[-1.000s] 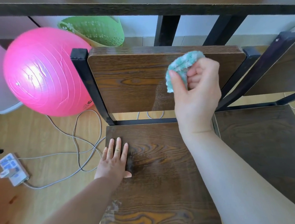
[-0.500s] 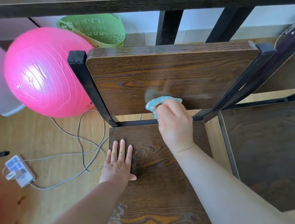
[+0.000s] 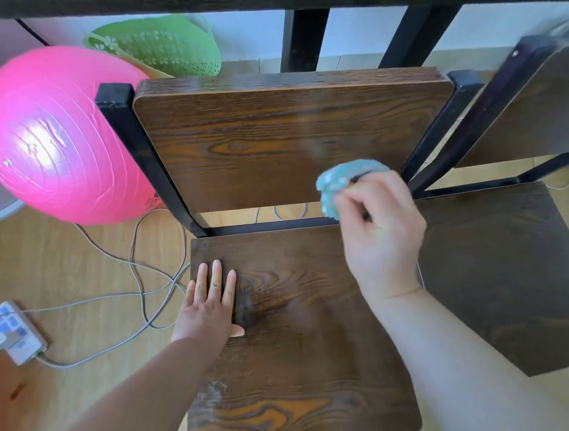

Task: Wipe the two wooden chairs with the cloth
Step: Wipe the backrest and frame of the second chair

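Right hand (image 3: 379, 238) is bunched tight around the cloth (image 3: 340, 183), pressing it at the lower right corner of the near chair's backrest (image 3: 269, 141). Left hand (image 3: 211, 300) lies flat, fingers spread, on the left side of that chair's seat (image 3: 305, 351). The second chair (image 3: 508, 271) stands just to the right. On the floor at left: a pink ball (image 3: 53, 139), cables (image 3: 137, 279) and a power strip (image 3: 11, 332).
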Motion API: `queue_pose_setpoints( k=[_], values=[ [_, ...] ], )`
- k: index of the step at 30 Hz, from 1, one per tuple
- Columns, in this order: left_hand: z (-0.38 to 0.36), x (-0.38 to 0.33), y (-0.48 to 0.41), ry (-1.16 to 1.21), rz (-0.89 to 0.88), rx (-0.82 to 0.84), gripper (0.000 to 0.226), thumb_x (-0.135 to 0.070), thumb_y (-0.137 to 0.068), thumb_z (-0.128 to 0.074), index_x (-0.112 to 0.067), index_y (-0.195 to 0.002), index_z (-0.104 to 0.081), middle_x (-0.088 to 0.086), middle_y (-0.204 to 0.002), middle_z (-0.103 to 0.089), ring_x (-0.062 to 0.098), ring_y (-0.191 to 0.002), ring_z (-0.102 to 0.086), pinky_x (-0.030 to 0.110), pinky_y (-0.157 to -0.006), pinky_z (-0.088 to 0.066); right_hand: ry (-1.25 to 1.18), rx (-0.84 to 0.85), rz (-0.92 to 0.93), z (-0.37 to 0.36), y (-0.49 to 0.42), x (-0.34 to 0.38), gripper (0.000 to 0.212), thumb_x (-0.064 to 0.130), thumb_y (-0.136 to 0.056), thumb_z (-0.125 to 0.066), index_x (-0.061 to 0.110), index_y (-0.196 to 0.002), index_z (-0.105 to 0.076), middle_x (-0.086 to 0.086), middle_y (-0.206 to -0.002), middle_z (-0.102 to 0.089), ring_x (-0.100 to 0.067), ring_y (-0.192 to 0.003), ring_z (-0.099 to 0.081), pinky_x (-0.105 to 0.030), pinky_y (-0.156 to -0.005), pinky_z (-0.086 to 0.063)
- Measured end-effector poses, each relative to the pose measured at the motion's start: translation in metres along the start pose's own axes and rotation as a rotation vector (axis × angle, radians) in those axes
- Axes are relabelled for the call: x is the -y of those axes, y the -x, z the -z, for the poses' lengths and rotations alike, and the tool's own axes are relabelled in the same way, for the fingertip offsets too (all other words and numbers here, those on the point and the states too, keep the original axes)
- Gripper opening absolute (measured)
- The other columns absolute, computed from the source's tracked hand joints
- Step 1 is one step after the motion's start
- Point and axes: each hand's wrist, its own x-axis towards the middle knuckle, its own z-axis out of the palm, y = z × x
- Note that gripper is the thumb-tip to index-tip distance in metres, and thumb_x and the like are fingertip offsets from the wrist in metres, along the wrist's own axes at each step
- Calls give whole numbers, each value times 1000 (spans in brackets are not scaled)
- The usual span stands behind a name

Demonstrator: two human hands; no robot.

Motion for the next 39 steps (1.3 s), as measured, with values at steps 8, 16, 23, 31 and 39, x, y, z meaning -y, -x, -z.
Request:
queue_pose_setpoints(
  k=[8, 16, 23, 31, 39],
  values=[
    [1, 0, 1, -7, -2, -12, 103, -68, -94, -34, -9, -140, 36, 17, -147, 40, 41, -147, 25, 49, -124, 0, -4, -136, 113, 18, -77, -8, 12, 6, -91, -70, -1, -81, -70, -15, -85, -62, -14, -78, -56, -17, -71, -44],
    [2, 0, 1, -11, 0, 6, 102, -68, -94, -33, -9, -138, 37, 18, -145, 41, 41, -147, 26, 50, -124, 1, -38, -142, 30, -13, -61, -17, 19, 14, -90, -72, 0, -78, -65, -11, -82, -60, -22, -71, -59, -24, -62, -47],
    [3, 0, 0, -13, 3, 19, 103, -68, -94, -34, -9, -139, 37, 19, -144, 42, 41, -147, 26, 49, -124, 3, 85, 9, 50, -47, -7, -43, 26, 17, -94, -64, 4, -71, -64, -10, -78, -59, -20, -74, -55, -20, -67, -41],
    [4, -1, -1, -23, 4, 47, 103, -67, -94, -34, -8, -139, 37, 20, -143, 43, 41, -146, 28, 50, -124, 3, 139, 270, -78, -78, 52, -68, 25, 23, -95, -55, 7, -79, -66, -6, -85, -60, -19, -80, -56, -25, -70, -47],
    [-1, -1, -2, -19, 13, 29, 103, -67, -94, -33, -9, -138, 39, 20, -144, 43, 42, -146, 27, 50, -124, 0, -8, 251, -198, 1, 46, -60, 12, 13, -88, -73, 6, -81, -67, -1, -90, -62, -15, -81, -60, -25, -62, -47]
  ],
)
